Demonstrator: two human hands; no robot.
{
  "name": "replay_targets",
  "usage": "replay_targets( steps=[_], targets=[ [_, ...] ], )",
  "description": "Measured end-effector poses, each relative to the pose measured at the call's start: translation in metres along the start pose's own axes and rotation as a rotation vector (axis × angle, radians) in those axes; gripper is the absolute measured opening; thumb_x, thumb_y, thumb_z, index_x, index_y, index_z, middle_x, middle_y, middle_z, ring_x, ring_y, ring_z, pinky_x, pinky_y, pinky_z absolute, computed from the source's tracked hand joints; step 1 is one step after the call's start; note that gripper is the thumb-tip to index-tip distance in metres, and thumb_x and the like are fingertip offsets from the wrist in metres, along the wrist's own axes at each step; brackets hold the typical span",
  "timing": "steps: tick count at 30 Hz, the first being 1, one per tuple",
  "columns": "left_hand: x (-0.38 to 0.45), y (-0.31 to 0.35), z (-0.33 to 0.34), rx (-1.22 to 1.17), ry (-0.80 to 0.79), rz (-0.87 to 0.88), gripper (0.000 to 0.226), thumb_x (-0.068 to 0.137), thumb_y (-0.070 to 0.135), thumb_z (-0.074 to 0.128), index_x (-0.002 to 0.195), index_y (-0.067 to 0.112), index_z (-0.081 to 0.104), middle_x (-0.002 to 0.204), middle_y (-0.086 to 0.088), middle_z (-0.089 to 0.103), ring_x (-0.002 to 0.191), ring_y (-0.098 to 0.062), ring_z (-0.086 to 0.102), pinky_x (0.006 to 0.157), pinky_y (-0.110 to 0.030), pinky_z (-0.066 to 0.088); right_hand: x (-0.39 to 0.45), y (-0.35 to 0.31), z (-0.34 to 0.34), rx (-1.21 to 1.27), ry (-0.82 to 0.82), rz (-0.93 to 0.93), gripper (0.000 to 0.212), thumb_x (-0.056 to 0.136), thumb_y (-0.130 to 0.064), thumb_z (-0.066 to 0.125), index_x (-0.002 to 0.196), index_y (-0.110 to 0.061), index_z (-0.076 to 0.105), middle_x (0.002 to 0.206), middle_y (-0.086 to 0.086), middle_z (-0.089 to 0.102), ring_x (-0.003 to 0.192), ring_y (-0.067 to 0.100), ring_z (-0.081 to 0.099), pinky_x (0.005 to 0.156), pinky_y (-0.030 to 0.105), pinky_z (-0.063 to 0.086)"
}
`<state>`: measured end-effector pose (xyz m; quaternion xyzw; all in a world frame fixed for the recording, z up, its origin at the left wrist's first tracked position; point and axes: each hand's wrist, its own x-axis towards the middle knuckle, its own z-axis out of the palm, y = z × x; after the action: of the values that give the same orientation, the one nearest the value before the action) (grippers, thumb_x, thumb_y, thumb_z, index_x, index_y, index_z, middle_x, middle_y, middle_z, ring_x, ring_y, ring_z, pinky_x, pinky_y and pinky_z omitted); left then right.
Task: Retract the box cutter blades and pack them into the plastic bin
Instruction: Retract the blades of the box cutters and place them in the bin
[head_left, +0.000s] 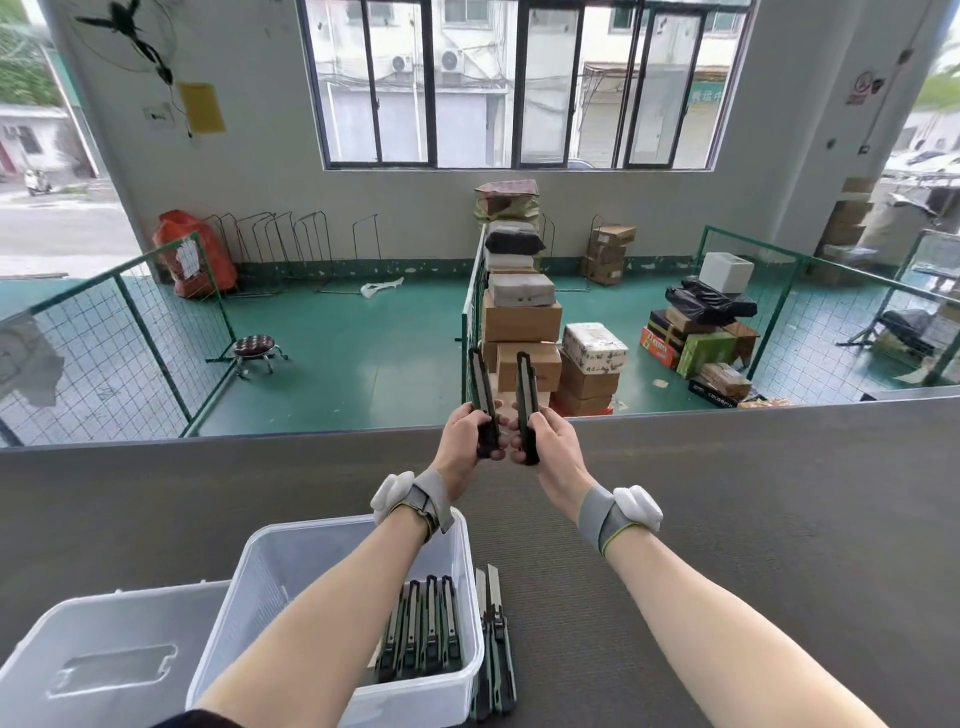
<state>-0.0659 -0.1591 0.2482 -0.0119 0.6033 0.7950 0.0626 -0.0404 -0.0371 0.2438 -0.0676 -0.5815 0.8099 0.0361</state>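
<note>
Both my hands are raised over the far part of the grey table, each gripping a dark green box cutter upright. My left hand (465, 434) holds one box cutter (482, 387), and my right hand (548, 439) holds another box cutter (525, 395); the two stand side by side, almost touching. Whether their blades are in or out, I cannot tell. Below my left forearm stands the clear plastic bin (470, 613) with several box cutters (426, 623) lying in a row inside. Two more box cutters (496, 644) lie on the table just right of the bin, blades showing.
The bin's clear lid (104, 660) lies at the near left on the table. The grey ribbed table (753, 519) ends in a raised far edge. Beyond it, lower down, are a green floor, wire fences and stacked cardboard boxes (524, 322).
</note>
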Motion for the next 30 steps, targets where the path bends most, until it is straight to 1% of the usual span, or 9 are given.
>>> replay_targets(
  steps=[10, 13, 16, 19, 22, 24, 26, 28, 30],
  targets=[
    [-0.004, 0.0, -0.033, 0.123, 0.06, 0.018, 0.019, 0.094, 0.0, 0.035, 0.102, 0.006, 0.052, 0.076, -0.013, 0.056, 0.047, -0.02, 0.05, 0.042, -0.023, 0.033, 0.006, 0.02, 0.031, -0.047, -0.016, 0.025, 0.023, 0.105, -0.01, 0.037, 0.105, -0.006, 0.059, 0.078, 0.01, 0.065, 0.05, 0.014, 0.056, 0.044, 0.025, 0.046],
    [-0.009, -0.007, -0.064, 0.213, 0.134, -0.009, 0.014, 0.096, 0.012, 0.041, 0.095, 0.009, 0.055, 0.071, -0.011, 0.063, 0.044, -0.023, 0.055, 0.04, -0.023, 0.036, 0.012, 0.049, 0.044, -0.152, -0.026, 0.089, 0.024, 0.104, -0.026, 0.048, 0.103, -0.01, 0.065, 0.081, 0.002, 0.068, 0.066, 0.016, 0.064, 0.061, 0.039, 0.061],
    [-0.02, -0.022, -0.103, 0.273, 0.199, -0.121, 0.019, 0.098, 0.013, 0.044, 0.084, 0.01, 0.055, 0.066, -0.013, 0.064, 0.043, -0.024, 0.061, 0.042, -0.028, 0.047, 0.017, 0.091, 0.059, -0.38, -0.046, 0.1, 0.023, 0.096, -0.033, 0.059, 0.101, -0.013, 0.071, 0.083, -0.002, 0.069, 0.076, 0.02, 0.064, 0.083, 0.047, 0.061],
    [-0.032, -0.051, -0.151, 0.264, 0.212, -0.259, 0.02, 0.098, 0.008, 0.05, 0.079, 0.006, 0.057, 0.071, -0.014, 0.057, 0.052, -0.024, 0.058, 0.049, -0.032, 0.056, 0.012, 0.134, 0.078, -0.54, -0.116, 0.2, 0.021, 0.084, -0.037, 0.067, 0.095, -0.021, 0.074, 0.086, -0.001, 0.072, 0.081, 0.021, 0.067, 0.08, 0.044, 0.062],
    [-0.045, -0.082, -0.189, 0.326, 0.242, -0.362, 0.015, 0.092, 0.005, 0.057, 0.078, 0.007, 0.064, 0.069, -0.011, 0.056, 0.058, -0.024, 0.052, 0.06, -0.035, 0.052, -0.002, 0.162, 0.082, -0.648, -0.206, 0.268, 0.031, 0.081, -0.031, 0.069, 0.11, -0.021, 0.07, 0.097, 0.003, 0.075, 0.08, 0.018, 0.067, 0.063, 0.027, 0.051],
    [-0.05, -0.102, -0.215, 0.351, 0.281, -0.455, 0.012, 0.09, 0.004, 0.058, 0.081, 0.01, 0.065, 0.068, -0.008, 0.056, 0.06, -0.021, 0.05, 0.061, -0.028, 0.045, -0.007, 0.182, 0.089, -0.678, -0.249, 0.331, 0.028, 0.084, -0.021, 0.067, 0.111, -0.017, 0.068, 0.092, 0.005, 0.072, 0.069, 0.017, 0.065, 0.057, 0.025, 0.048],
    [-0.054, -0.114, -0.229, 0.337, 0.291, -0.518, 0.012, 0.089, 0.001, 0.058, 0.094, 0.008, 0.064, 0.07, -0.009, 0.057, 0.058, -0.02, 0.052, 0.058, -0.026, 0.047, -0.009, 0.2, 0.089, -0.717, -0.276, 0.4, 0.023, 0.085, -0.018, 0.068, 0.108, -0.016, 0.069, 0.096, 0.007, 0.073, 0.066, 0.014, 0.066, 0.058, 0.027, 0.052],
    [-0.057, -0.128, -0.244, 0.334, 0.302, -0.558, 0.023, 0.087, 0.0, 0.059, 0.108, 0.008, 0.064, 0.074, -0.009, 0.06, 0.06, -0.02, 0.055, 0.059, -0.027, 0.05, -0.012, 0.222, 0.092, -0.776, -0.287, 0.453, 0.03, 0.083, -0.02, 0.07, 0.113, -0.013, 0.069, 0.103, 0.009, 0.075, 0.07, 0.014, 0.067, 0.066, 0.029, 0.06],
    [-0.058, -0.138, -0.254, 0.351, 0.301, -0.59, 0.022, 0.087, 0.0, 0.058, 0.106, 0.01, 0.063, 0.077, -0.009, 0.061, 0.062, -0.019, 0.056, 0.06, -0.027, 0.05, -0.015, 0.24, 0.093, -0.838, -0.307, 0.5, 0.029, 0.082, -0.021, 0.071, 0.11, -0.013, 0.071, 0.098, 0.01, 0.075, 0.071, 0.017, 0.067, 0.078, 0.037, 0.064]
  ],
)
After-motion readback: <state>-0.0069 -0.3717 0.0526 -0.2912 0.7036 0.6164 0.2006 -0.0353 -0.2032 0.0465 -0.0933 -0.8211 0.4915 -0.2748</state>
